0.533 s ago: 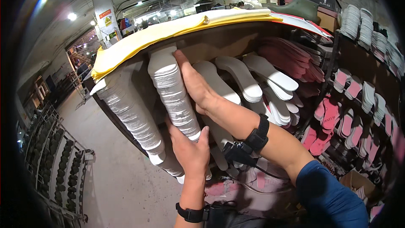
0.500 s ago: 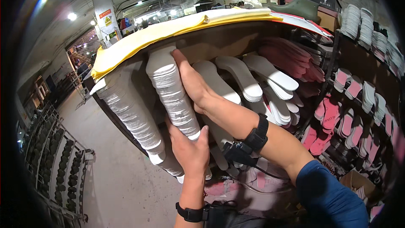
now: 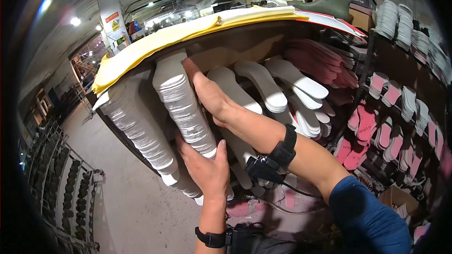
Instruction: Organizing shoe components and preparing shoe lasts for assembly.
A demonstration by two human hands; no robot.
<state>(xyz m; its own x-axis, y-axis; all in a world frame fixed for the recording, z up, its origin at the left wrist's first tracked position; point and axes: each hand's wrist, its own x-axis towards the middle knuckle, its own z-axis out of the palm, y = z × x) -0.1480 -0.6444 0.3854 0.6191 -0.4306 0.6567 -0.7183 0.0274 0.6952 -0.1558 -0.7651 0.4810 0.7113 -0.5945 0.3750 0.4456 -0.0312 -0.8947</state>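
Looks forward and down from the head, as the left of a fisheye pair, near above the left hand (image 3: 206, 167) and right hand (image 3: 206, 91), facing the shelf (image 3: 254, 41) and sweeping widely from the rack (image 3: 92, 207) at left to pink insoles (image 3: 364, 123) at right and a pillar (image 3: 110, 5) far left.

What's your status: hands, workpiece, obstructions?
Left hand grips tall white insole stack near lower end. Right hand along its right side. Second white layered stack nearby, left.

compared with a moment ago, your view has turned slightly to the right, so the shelf (image 3: 245, 37) appears more to the left. your right hand (image 3: 207, 95) and the white insole stack (image 3: 180, 101) have also shifted a little leftward inside it.
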